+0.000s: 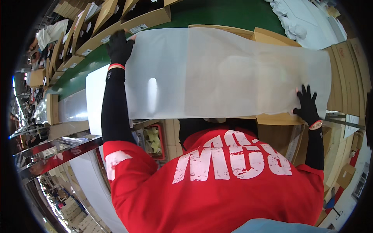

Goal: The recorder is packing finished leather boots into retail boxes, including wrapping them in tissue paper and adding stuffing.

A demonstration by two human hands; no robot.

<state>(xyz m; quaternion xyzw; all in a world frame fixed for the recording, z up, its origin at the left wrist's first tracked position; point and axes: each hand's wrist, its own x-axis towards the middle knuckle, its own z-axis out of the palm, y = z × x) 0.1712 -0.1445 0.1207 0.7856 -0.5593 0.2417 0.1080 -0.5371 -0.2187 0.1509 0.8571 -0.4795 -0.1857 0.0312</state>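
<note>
A long translucent plastic sheet [221,73] lies spread across the work surface in front of me, over an open cardboard box [278,37] whose flaps show past its far and near edges. My left hand [119,48], in a black glove with bare fingertips, is at the sheet's far left corner, its fingers stretched away from me and the thumb by the sheet's edge. At the right end, my right hand [307,105], gloved the same way, rests flat on the sheet with fingers spread. Most of the box is hidden beneath the sheet.
Open cartons [136,21] line the far left of the green table [229,13]. White wrapped material [311,23] is piled at the far right, with flat cardboard [342,77] stacked below it. A white sheet [95,97] sits by my left forearm, above a metal frame [58,155].
</note>
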